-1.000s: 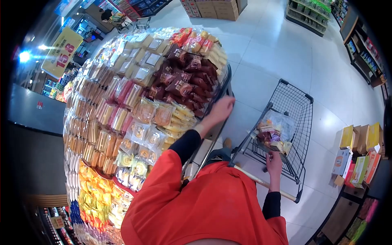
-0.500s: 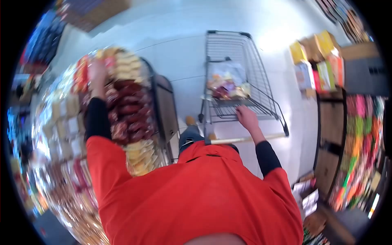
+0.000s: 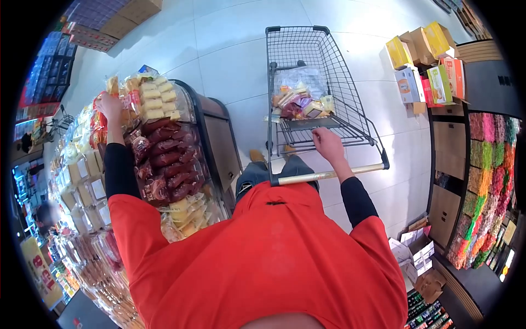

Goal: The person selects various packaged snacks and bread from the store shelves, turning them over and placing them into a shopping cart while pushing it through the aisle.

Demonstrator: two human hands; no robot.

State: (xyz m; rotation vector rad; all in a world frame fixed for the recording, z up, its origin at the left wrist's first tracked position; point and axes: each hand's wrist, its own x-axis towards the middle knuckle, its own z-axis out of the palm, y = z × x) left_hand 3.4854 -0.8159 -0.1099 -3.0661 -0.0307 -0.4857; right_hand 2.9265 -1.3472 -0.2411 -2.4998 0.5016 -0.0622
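At the far end of the display, my left hand (image 3: pixel 111 106) reaches in among the plastic-wrapped foods, its fingers bent against red packets (image 3: pixel 98 122). What those fingers hold is hidden. Beside it lie clear packs of pale yellow pieces (image 3: pixel 157 97) and dark red wrapped packs (image 3: pixel 167 148). My right hand (image 3: pixel 329 145) hovers over the near end of the shopping cart (image 3: pixel 350 104), its fingers curled with nothing visible in them. The cart's handle bar (image 3: pixel 329 174) runs below that wrist. Several small packets (image 3: pixel 304 104) rest in the cart, next to a clear plastic bag (image 3: pixel 309 79).
A display stand (image 3: pixel 216 142) with wood-look sides separates the goods from the cart. At right, colourful boxes (image 3: pixel 438 85) stand on a counter, with bright packets (image 3: pixel 482 181) on shelves below. Stacked cartons (image 3: pixel 118 24) are at upper left. An opened carton (image 3: pixel 419 255) sits lower right.
My left hand has moved left across the packets. My right hand stays near the cart's handle, still curled. The view has shifted slightly and sharpened.
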